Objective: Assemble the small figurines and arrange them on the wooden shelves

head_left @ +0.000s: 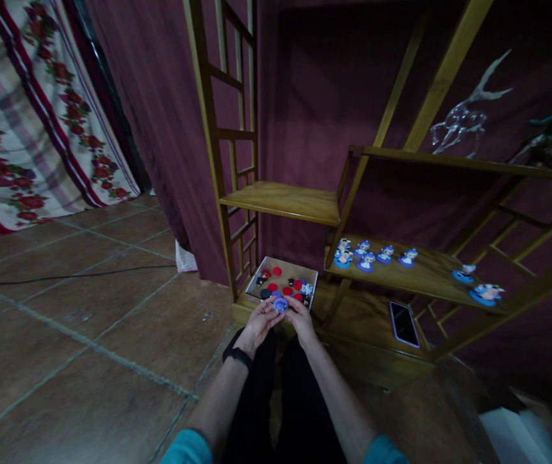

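Between my two hands, just in front of the box, is a small purple figurine [280,305]. The fingers of my left hand [262,319] pinch it from the left, and those of my right hand [299,316] close on it from the right. Its finer shape is too small to make out. Behind my hands lies a shallow white box [307,269] with a brown inside. It holds several red discs, a dark disc and small figurines in dark and light colours.
A wooden shelf unit [280,200] surrounds the box. On its low right shelf [430,283] stand several purple-based figurines [384,254] and blue-based figurines [487,294]. Below lies a phone [404,324]. A clear deer ornament [462,125] stands higher up. A black cable [73,274] crosses the tiled floor.
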`<state>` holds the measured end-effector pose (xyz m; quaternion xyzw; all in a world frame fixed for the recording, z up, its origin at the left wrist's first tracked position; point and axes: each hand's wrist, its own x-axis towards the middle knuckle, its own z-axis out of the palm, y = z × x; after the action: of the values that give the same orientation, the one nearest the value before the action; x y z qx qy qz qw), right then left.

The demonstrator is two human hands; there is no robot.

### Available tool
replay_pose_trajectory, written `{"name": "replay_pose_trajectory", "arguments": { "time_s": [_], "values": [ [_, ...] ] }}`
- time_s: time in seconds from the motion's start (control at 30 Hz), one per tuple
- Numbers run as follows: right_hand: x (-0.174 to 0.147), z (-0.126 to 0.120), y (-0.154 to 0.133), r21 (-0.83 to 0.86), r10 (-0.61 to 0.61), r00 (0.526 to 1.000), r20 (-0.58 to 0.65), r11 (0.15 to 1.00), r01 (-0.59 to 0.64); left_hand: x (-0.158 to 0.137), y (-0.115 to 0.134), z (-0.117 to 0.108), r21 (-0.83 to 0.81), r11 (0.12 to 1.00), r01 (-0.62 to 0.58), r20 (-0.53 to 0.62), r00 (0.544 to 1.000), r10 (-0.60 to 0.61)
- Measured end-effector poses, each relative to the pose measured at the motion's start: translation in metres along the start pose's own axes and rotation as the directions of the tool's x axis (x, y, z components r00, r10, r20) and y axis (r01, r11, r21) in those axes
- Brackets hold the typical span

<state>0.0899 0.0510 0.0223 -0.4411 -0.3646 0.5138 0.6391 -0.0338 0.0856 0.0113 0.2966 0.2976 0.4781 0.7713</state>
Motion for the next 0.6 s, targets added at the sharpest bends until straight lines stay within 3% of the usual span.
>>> {"name": "replay_pose_trajectory", "arguments": {
  "time_s": [0.2, 0.4, 0.6],
  "values": [
    [0.0013, -0.0047, 0.0083, 0.013, -0.028, 0.999, 0.040, 1.000, 0.028, -0.0020, -0.0012, 0.0021, 0.021, 1.000, -0.015, 0.012, 1.000, 0.015],
    [0.0000, -0.0060, 0.0070, -0.012, 0.017, 1.000, 0.018, 1.000, -0.017, -0.0009, -0.0018, -0.0010, 0.020, 1.000, 0.011, 0.034, 0.999, -0.012],
    [-0.0026, -0.0048, -0.0003, -0.006, 0.024, 0.999, 0.041, 1.000, -0.024, -0.0041, 0.0017, -0.0022, 0.022, 0.999, 0.050, 0.113, 0.992, -0.052]
  ]
}}
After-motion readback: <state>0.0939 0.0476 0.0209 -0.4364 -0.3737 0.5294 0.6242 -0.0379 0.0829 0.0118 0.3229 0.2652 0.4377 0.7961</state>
